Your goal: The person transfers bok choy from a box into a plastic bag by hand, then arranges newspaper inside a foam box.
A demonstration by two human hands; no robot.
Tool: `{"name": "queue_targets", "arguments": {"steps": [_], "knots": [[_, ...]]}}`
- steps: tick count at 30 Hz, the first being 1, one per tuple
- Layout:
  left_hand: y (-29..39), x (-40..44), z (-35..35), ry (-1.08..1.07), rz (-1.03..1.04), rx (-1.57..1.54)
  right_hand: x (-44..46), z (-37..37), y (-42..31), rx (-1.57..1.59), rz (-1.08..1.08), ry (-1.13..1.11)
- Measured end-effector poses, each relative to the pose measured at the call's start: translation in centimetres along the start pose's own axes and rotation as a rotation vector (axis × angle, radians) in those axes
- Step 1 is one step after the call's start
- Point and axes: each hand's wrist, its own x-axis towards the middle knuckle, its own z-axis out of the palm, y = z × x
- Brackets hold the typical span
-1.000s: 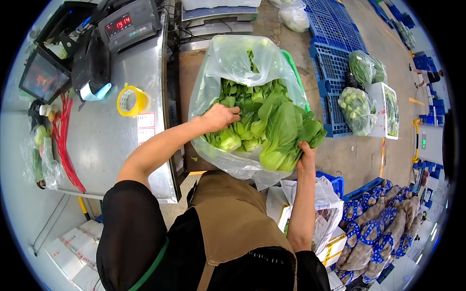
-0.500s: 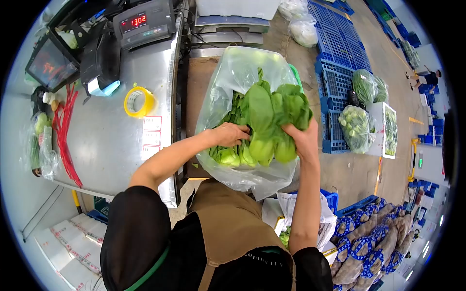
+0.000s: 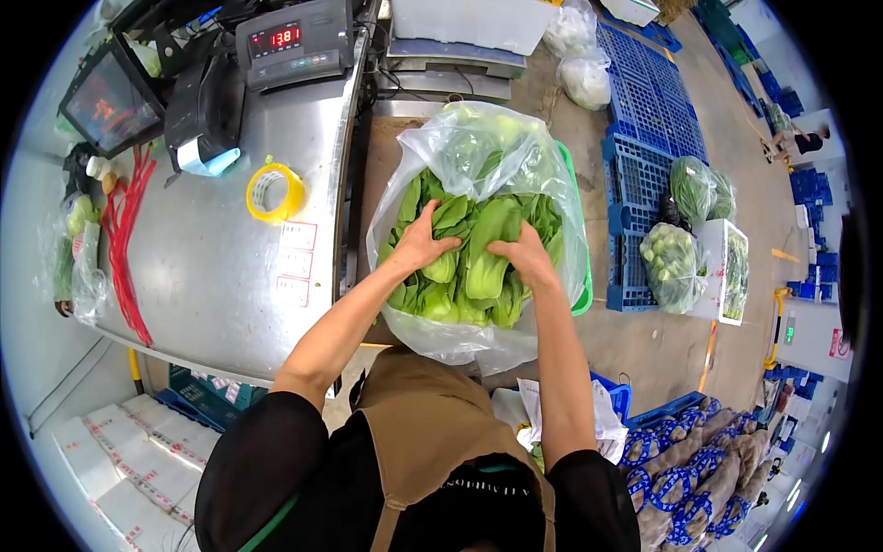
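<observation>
Heads of green bok choy [image 3: 440, 302] with pale stalks fill a clear plastic bag [image 3: 391, 207] in front of me, its top edge spread open. My left hand [image 3: 421, 247] rests on the left part of the pile, with its thumb and fingers around bok choy leaves. Opposite it, my right hand [image 3: 529, 258] grips a bok choy head [image 3: 487, 253] in the middle, thumb across its stalk. The fingertips of both hands are partly hidden among leaves. Behind the bag's right side shows the rim of a green basket [image 3: 586, 276].
On the steel table [image 3: 216, 267] at left lie yellow tape [image 3: 274, 192], red ties [image 3: 129, 239] and labels [image 3: 296, 264]. A scale display [image 3: 294, 41] stands behind them, reading about 13.81. Blue pallets [image 3: 639, 175] and bagged vegetables [image 3: 673, 267] sit at right, netted sacks [image 3: 690, 478] lower right.
The bok choy my right hand held up at the right is now down in the bag. Both hands have moved onto the pile's middle. The display went from 13.02 to 13.81.
</observation>
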Motion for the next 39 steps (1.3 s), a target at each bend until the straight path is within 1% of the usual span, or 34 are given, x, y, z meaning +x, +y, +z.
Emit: {"name": "queue_targets", "arguments": {"steps": [2,3,5,6,8,9,11,12,13,15,16,17,18,19,20,21,22,24,26,27,30,31,34,35,36,37,38,39], "knots": [[-1.2,0.7,-0.3,-0.024,0.015,-0.099,-0.2,-2.1,0.8,0.121,0.035,-0.016],[-1.7,1.2,-0.2,-0.063,-0.035,-0.189,-0.2,-3.0,1.1,0.254,0.059,-0.038],[-2.7,2.1,0.2,-0.146,-0.139,-0.364,0.7,-4.5,1.9,0.226,0.172,-0.054],[-2.3,2.2,0.3,-0.120,-0.148,-0.187,0.9,-4.7,1.4,0.213,0.222,-0.060],[-1.6,2.4,0.8,-0.064,-0.157,0.160,1.0,-4.0,1.0,-0.218,0.026,0.048],[0.1,1.6,0.3,-0.063,-0.163,0.243,0.6,-3.3,0.4,-0.434,-0.067,0.103],[5.5,-1.3,-0.7,0.066,-0.180,0.421,-1.4,-1.8,-1.8,-0.783,-0.258,0.403],[7.0,-2.4,-0.4,0.125,-0.180,0.512,-2.3,-1.8,-2.4,-0.955,-0.347,0.564],[6.9,-3.2,0.2,0.156,0.003,0.546,-3.0,-2.5,-2.2,-0.923,-0.374,0.558],[6.7,-4.0,1.0,0.218,0.375,0.595,-3.8,-4.7,-0.5,-1.047,-0.549,0.739],[6.6,-3.5,1.9,0.159,0.506,0.610,-4.4,-5.5,0.2,-1.111,-0.636,0.826],[6.2,-3.1,3.2,0.100,0.634,0.622,-5.4,-6.2,0.9,-1.167,-0.588,0.973],[5.7,-2.6,4.7,0.044,0.761,0.632,-6.0,-6.2,1.2,-1.183,-0.427,1.002],[5.4,-1.9,6.1,-0.037,0.781,0.590,-6.3,-6.3,1.6,-1.191,-0.269,1.029],[5.0,-1.3,7.4,-0.041,0.815,0.604,-6.6,-6.6,2.1,-1.191,-0.106,1.053],[5.1,-0.5,8.4,-0.047,0.851,0.619,-6.2,-8.2,4.7,-1.031,-0.165,0.986],[5.1,0.3,9.4,-0.050,0.890,0.633,-6.0,-9.6,6.1,-0.853,-0.160,0.972],[4.5,1.8,11.3,-0.088,0.868,0.677,-5.6,-11.6,7.6,-0.495,-0.158,0.928],[3.9,1.7,12.7,-0.124,0.783,0.739,-6.9,-11.1,4.1,-0.413,-0.129,0.950],[4.1,1.8,12.7,-0.139,0.768,0.717,-7.1,-10.9,2.6,-0.366,-0.128,0.970],[2.7,2.2,13.3,-0.126,0.768,0.750,-6.6,-10.5,4.4,-0.322,-0.216,0.908],[2.0,2.4,13.8,-0.099,0.760,0.766,-6.4,-9.1,3.7,-0.439,-0.363,0.899],[1.1,2.6,14.6,-0.057,0.737,0.919,-5.7,-6.9,3.5,-0.459,-0.462,0.900],[2.2,2.1,14.3,-0.088,0.672,0.931,-6.2,-7.6,4.1,-0.482,-0.492,0.942],[2.5,1.9,13.6,-0.155,0.632,0.934,-6.9,-8.0,3.8,-0.521,-0.426,0.934],[0.9,2.5,13.8,-0.088,0.745,0.941,-7.1,-9.0,4.5,-0.403,-0.519,0.759],[-0.1,2.8,14.1,-0.062,0.842,0.843,-6.1,-9.3,7.0,-0.285,-0.382,0.868],[1.5,2.3,13.8,-0.074,0.790,0.983,-7.3,-9.4,6.0,-0.269,-0.432,0.892]]}}
